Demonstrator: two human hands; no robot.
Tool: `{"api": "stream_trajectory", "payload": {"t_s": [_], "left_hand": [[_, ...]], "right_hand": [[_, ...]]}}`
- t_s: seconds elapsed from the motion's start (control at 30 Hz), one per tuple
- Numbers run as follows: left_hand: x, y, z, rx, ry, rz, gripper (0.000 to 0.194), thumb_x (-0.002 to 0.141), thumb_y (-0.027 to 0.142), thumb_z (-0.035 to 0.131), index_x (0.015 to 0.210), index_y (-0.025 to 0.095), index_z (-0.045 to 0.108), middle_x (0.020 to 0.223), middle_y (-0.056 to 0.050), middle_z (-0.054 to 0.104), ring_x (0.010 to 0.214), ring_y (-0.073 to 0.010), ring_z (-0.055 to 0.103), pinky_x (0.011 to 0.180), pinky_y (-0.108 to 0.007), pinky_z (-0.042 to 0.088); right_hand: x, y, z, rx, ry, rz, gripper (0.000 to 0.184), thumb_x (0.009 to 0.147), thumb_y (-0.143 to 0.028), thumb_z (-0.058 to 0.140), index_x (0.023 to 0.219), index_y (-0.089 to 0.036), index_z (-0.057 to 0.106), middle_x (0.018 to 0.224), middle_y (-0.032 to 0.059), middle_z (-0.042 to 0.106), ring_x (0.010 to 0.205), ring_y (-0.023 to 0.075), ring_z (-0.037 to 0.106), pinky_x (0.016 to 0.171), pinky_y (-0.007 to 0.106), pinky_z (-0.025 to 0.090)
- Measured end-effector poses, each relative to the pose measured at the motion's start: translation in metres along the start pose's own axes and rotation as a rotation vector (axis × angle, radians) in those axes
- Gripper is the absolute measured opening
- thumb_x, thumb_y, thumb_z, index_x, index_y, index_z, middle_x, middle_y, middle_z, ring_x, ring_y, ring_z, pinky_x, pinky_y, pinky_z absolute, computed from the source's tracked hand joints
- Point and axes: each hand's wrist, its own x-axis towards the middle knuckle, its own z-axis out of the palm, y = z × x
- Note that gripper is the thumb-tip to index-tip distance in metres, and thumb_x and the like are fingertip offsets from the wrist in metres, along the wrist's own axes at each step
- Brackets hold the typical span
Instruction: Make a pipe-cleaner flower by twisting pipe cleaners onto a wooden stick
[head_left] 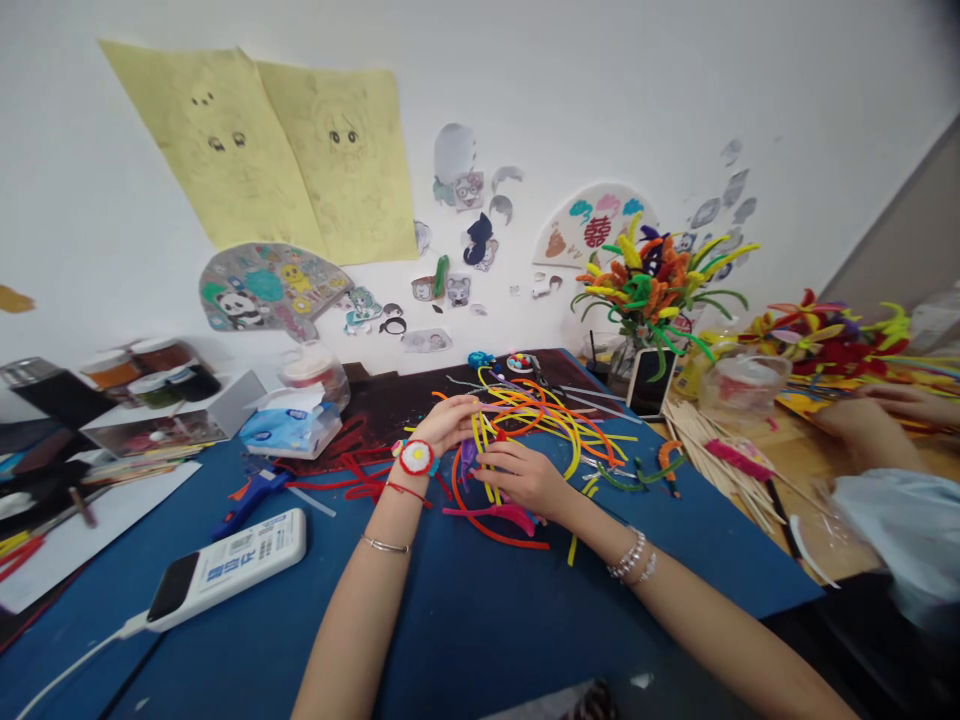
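A loose pile of pipe cleaners (547, 420) in yellow, orange, red and green lies on the blue sheet (465, 610). My left hand (448, 420) rests on the pile's left side, fingers curled among the yellow strands. My right hand (525, 477) lies just below it, fingers bent over yellow and purple pipe cleaners, with a pink one (499, 513) beside it. What each hand grips is hard to make out. My left wrist wears a red and white round ornament (416, 457).
A white remote-like device (225, 565) and a blue glue gun (251, 497) lie at left, near a tissue pack (289, 420). A pipe-cleaner bouquet (652, 285) stands at back right. Wooden sticks (712, 450) lie at right, where another person's hand (862, 420) works.
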Motion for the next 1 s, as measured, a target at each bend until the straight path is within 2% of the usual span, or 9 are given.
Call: {"api": "stream_trajectory", "payload": {"t_s": [0.13, 0.23, 0.37, 0.5, 0.63, 0.8, 0.87, 1.0], "left_hand": [[0.003, 0.0, -0.001, -0.233, -0.05, -0.065, 0.005, 0.073, 0.015, 0.058, 0.076, 0.012, 0.055, 0.067, -0.004, 0.06, 0.058, -0.0085, 0.057, 0.06, -0.021, 0.047], [0.006, -0.002, -0.002, -0.325, -0.05, -0.136, 0.01, 0.079, 0.016, 0.051, 0.071, 0.011, 0.054, 0.061, -0.003, 0.058, 0.053, -0.0077, 0.055, 0.057, -0.02, 0.047], [0.009, -0.006, -0.003, -0.396, 0.007, -0.133, 0.012, 0.079, 0.01, 0.047, 0.067, 0.011, 0.052, 0.057, -0.001, 0.056, 0.047, -0.0066, 0.052, 0.054, -0.02, 0.046], [0.009, -0.007, 0.001, -0.436, 0.018, -0.051, 0.011, 0.078, 0.006, 0.047, 0.07, 0.013, 0.051, 0.06, -0.001, 0.057, 0.055, -0.0078, 0.057, 0.06, -0.021, 0.048], [0.005, -0.004, 0.008, -0.411, -0.011, 0.021, 0.003, 0.077, 0.011, 0.051, 0.079, 0.013, 0.052, 0.073, -0.004, 0.061, 0.069, -0.0104, 0.061, 0.07, -0.024, 0.049], [0.002, -0.005, 0.011, -0.293, -0.027, 0.053, 0.014, 0.075, 0.01, 0.055, 0.088, 0.013, 0.053, 0.08, -0.006, 0.062, 0.074, -0.0128, 0.062, 0.067, -0.023, 0.049], [0.002, -0.006, 0.013, -0.284, -0.033, 0.039, 0.013, 0.076, 0.009, 0.053, 0.089, 0.012, 0.054, 0.079, -0.007, 0.062, 0.074, -0.0131, 0.062, 0.068, -0.023, 0.049], [0.002, -0.009, 0.018, -0.31, -0.096, -0.075, 0.015, 0.081, 0.016, 0.046, 0.089, 0.01, 0.056, 0.073, -0.007, 0.062, 0.067, -0.0124, 0.061, 0.065, -0.023, 0.049]], "right_hand": [[0.001, 0.0, -0.002, -0.007, 0.014, 0.032, 0.026, 0.083, -0.011, 0.042, 0.1, -0.019, 0.06, 0.105, 0.0069, 0.061, 0.11, 0.0177, 0.046, 0.089, 0.036, 0.045], [0.001, -0.001, -0.002, 0.003, 0.01, 0.024, 0.026, 0.083, -0.01, 0.043, 0.101, -0.018, 0.06, 0.105, 0.0072, 0.061, 0.109, 0.0178, 0.047, 0.09, 0.036, 0.044], [0.001, -0.001, 0.001, 0.034, 0.013, -0.001, 0.026, 0.083, -0.01, 0.044, 0.101, -0.018, 0.06, 0.102, 0.0063, 0.062, 0.107, 0.0176, 0.048, 0.089, 0.036, 0.044], [0.001, 0.0, 0.0, 0.049, 0.043, 0.029, 0.026, 0.083, -0.011, 0.044, 0.101, -0.018, 0.061, 0.101, 0.0054, 0.064, 0.106, 0.0188, 0.048, 0.087, 0.035, 0.046], [0.002, -0.002, -0.005, 0.028, 0.061, 0.042, 0.026, 0.083, -0.01, 0.044, 0.101, -0.018, 0.062, 0.103, 0.004, 0.063, 0.106, 0.0204, 0.049, 0.086, 0.037, 0.047], [-0.001, -0.005, -0.004, -0.044, 0.069, 0.027, 0.027, 0.083, -0.012, 0.047, 0.105, -0.019, 0.06, 0.11, 0.0024, 0.06, 0.112, 0.0216, 0.044, 0.092, 0.039, 0.044], [-0.001, -0.005, -0.003, -0.062, 0.059, 0.02, 0.026, 0.083, -0.013, 0.047, 0.105, -0.02, 0.06, 0.113, 0.0027, 0.059, 0.114, 0.0209, 0.043, 0.094, 0.039, 0.042], [0.0, -0.006, -0.004, -0.075, 0.067, 0.015, 0.025, 0.083, -0.014, 0.048, 0.104, -0.02, 0.06, 0.113, 0.0025, 0.059, 0.113, 0.0195, 0.043, 0.095, 0.038, 0.042]]}}
